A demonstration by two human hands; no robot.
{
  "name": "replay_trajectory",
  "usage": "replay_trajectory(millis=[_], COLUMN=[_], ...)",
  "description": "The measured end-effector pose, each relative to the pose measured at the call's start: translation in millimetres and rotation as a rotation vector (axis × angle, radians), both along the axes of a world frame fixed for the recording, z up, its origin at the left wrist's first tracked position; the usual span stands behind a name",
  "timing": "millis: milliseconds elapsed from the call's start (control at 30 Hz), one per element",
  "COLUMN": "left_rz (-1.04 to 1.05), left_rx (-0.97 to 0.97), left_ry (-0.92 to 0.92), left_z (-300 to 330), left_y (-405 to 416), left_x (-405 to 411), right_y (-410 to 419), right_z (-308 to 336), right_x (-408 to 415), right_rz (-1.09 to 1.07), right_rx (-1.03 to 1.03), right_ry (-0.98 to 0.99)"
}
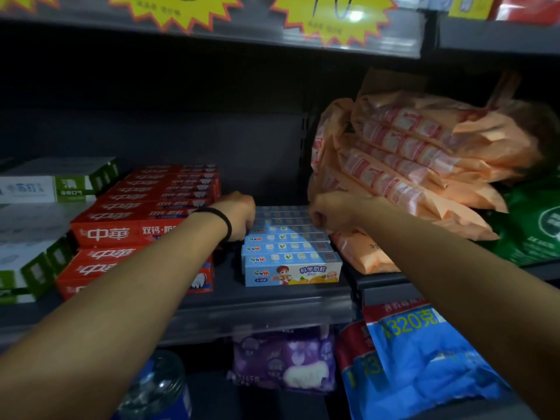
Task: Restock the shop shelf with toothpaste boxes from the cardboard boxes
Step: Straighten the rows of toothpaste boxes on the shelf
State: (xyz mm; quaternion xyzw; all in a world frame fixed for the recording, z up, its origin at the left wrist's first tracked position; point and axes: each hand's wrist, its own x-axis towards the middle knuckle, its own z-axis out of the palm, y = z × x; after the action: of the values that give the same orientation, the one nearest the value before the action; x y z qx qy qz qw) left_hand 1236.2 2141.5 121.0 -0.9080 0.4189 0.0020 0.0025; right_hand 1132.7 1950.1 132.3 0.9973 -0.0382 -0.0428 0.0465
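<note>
A row of several light-blue children's toothpaste boxes [291, 253] stands one behind another on the dark shelf [272, 301], cartoon face to the front. My left hand [241, 215], a black band on its wrist, presses the left ends of the rear boxes. My right hand [328, 213] grips the right ends of the same rear boxes. Both hands squeeze the row from its two sides. Red toothpaste boxes [142, 225] are stacked to the left, touching my left forearm. No cardboard box is in view.
White-and-green toothpaste boxes [39, 189] stack at the far left. Orange soft packs [409, 165] pile up to the right, just behind my right hand, with a green pack [533, 225] beyond. Below hang purple [285, 362] and blue packs [424, 359]. Yellow price tags [330, 16] line the upper shelf.
</note>
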Motion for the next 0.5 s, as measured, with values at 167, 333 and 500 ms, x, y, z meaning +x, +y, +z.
replay_trajectory(millis=[167, 333, 500], left_rz=[0.008, 0.001, -0.019], left_rx=[0.013, 0.016, 0.004], left_ry=[-0.002, -0.017, -0.015], left_z=[-0.2, 0.6, 5.0], left_y=[0.1, 1.1, 11.0], left_x=[1.3, -1.0, -7.2], right_y=[2.7, 3.5, 7.0], right_z=[1.0, 0.3, 10.0], right_x=[-0.7, -1.3, -10.4], right_rz=[0.002, 0.019, 0.043], right_rx=[0.007, -0.006, -0.017], right_ry=[-0.018, -0.015, -0.014])
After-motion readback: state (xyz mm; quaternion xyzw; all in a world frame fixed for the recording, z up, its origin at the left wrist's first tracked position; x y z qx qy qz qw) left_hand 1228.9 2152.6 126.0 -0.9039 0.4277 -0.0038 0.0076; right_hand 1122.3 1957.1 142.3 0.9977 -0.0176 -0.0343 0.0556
